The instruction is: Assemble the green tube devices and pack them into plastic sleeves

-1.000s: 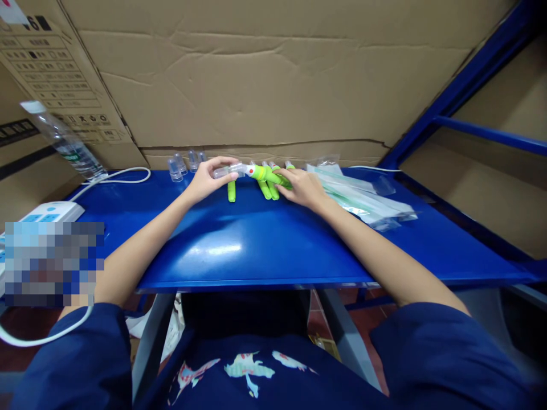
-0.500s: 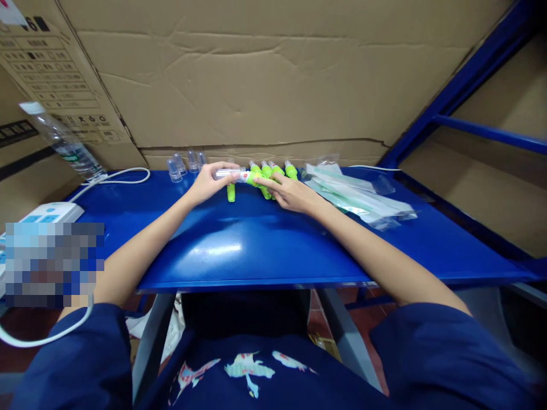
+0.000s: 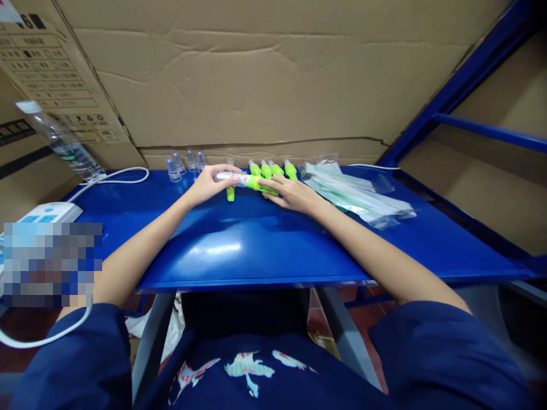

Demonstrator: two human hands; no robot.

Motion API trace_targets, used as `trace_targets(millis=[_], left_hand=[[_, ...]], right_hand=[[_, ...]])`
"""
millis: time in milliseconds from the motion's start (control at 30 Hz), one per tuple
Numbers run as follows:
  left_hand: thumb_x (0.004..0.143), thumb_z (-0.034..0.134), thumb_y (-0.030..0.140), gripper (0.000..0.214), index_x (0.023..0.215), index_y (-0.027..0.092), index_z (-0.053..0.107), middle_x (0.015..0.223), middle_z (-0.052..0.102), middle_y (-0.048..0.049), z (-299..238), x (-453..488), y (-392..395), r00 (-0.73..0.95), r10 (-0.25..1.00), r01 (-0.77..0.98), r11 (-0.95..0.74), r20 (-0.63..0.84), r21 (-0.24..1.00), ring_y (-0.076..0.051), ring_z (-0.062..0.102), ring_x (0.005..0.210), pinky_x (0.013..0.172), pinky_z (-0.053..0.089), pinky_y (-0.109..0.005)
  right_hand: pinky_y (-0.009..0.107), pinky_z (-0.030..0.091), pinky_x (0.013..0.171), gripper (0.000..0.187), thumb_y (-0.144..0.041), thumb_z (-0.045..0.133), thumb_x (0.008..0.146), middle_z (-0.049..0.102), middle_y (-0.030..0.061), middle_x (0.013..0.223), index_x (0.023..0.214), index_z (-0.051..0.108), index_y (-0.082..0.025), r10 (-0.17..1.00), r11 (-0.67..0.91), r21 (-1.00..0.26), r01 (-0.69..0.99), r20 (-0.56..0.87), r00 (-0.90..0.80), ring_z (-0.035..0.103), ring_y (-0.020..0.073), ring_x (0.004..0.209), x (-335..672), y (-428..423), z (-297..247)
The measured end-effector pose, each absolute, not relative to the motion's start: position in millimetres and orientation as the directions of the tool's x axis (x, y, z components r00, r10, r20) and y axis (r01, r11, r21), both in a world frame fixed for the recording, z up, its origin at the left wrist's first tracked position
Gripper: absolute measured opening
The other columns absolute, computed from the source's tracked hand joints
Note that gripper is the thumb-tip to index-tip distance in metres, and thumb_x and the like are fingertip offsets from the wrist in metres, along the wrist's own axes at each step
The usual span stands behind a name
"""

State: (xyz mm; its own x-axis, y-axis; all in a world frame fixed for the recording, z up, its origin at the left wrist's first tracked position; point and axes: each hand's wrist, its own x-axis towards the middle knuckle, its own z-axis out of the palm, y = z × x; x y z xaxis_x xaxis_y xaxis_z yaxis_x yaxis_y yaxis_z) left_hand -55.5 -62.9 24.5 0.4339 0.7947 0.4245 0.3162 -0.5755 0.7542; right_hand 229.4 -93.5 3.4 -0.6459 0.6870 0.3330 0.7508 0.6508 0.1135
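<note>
My left hand [image 3: 208,183] is closed round a clear plastic cap [image 3: 228,176] at the far middle of the blue table [image 3: 239,245]. My right hand [image 3: 289,194] grips the green pen-like piece [image 3: 256,182] whose tip meets that cap. Several more green pieces [image 3: 273,169] lie in a row just behind my right hand, and one green piece [image 3: 231,194] lies below the cap. Several loose clear caps [image 3: 183,162] stand at the back, left of my left hand.
A pile of clear plastic sleeves [image 3: 359,196] lies right of my right hand. A plastic water bottle [image 3: 60,139] leans at the far left, with a white power strip [image 3: 45,212] and its white cable [image 3: 115,175]. Cardboard boxes [image 3: 256,74] wall the back; a blue frame [image 3: 470,122] stands at right.
The green piece in my right hand has gone from angled to in line with the clear cap, and its tip has slid into the cap. My right fingers have shifted left along it.
</note>
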Motion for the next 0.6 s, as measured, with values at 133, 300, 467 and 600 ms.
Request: trace_targets(millis=[133, 300, 467, 600], left_hand=[[0.082, 0.075, 0.064, 0.060, 0.114, 0.013, 0.080, 0.104, 0.080, -0.0110, 24.1, -53.7, -66.1, 0.482, 0.777, 0.348, -0.593, 0.404, 0.726, -0.017, 0.072, 0.075, 0.068, 0.054, -0.026], [0.083, 0.073, 0.063, 0.060, 0.114, 0.012, 0.080, 0.102, 0.081, -0.0115, 24.2, -53.7, -67.2, 0.514, 0.773, 0.361, -0.589, 0.373, 0.724, -0.018, 0.072, 0.075, 0.067, 0.054, -0.026], [0.084, 0.073, 0.060, 0.059, 0.115, 0.011, 0.080, 0.098, 0.082, -0.0110, 23.9, -51.0, -69.8, 0.524, 0.773, 0.362, -0.583, 0.358, 0.728, -0.016, 0.071, 0.073, 0.064, 0.052, -0.024], [0.082, 0.074, 0.060, 0.057, 0.112, 0.013, 0.082, 0.093, 0.082, -0.0093, 21.6, -45.3, -72.9, 0.571, 0.753, 0.366, -0.590, 0.327, 0.720, -0.017, 0.070, 0.071, 0.063, 0.052, -0.024]], right_hand=[[0.037, 0.050, 0.080, 0.049, -0.029, 0.045, 0.105, 0.067, 0.0179, 0.121, 0.153, 0.053, -0.021, 0.696, 0.643, 0.124, 0.756, 0.319, -0.644, 0.065, 0.0265, 0.093, 227.5, -94.7, 3.8], [0.039, 0.050, 0.081, 0.050, -0.026, 0.046, 0.102, 0.071, 0.0187, 0.121, 0.151, 0.055, -0.018, 0.688, 0.661, 0.108, 0.742, 0.305, -0.658, 0.067, 0.0279, 0.094, 224.3, -97.8, 5.0], [0.043, 0.052, 0.088, 0.058, -0.025, 0.047, 0.099, 0.070, 0.0205, 0.132, 0.155, 0.048, -0.013, 0.700, 0.649, 0.055, 0.759, 0.348, -0.624, 0.069, 0.0326, 0.107, 221.2, -98.3, 2.8], [0.049, 0.052, 0.093, 0.060, -0.026, 0.050, 0.096, 0.066, 0.0203, 0.142, 0.154, 0.050, -0.015, 0.679, 0.669, 0.070, 0.740, 0.349, -0.646, 0.067, 0.0368, 0.118, 219.2, -99.2, 2.1]])
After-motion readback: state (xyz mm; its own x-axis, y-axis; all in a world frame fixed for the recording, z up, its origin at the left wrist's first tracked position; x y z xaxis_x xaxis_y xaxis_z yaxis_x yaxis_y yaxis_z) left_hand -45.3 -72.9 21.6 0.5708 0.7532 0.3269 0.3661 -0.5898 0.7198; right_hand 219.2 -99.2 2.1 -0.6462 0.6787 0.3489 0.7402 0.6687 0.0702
